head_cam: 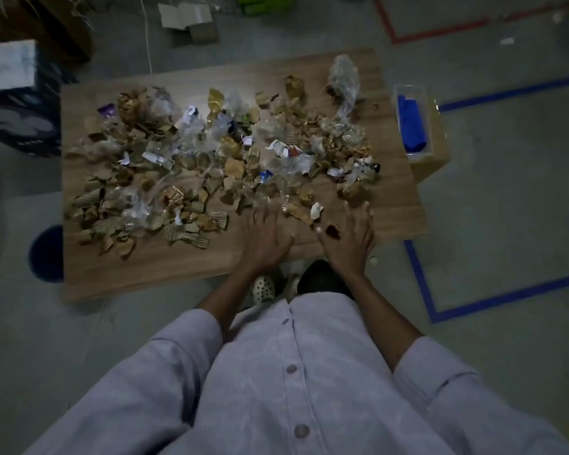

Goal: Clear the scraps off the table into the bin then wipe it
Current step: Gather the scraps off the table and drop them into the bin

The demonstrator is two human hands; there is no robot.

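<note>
Dim view: flat hands beside scraps.

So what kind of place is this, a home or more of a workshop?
Probably a workshop or storage room, not a home: a bare grey floor marked with blue tape and red tape, and an opened cardboard box lying on it.

No text, label, brand, number or sign can be read here. Among the scraps on the table, a purple wrapper and a white, red and blue wrapper carry print, but it is too blurred to make out. Pale marks on the dark box beside the table are also illegible.
</note>
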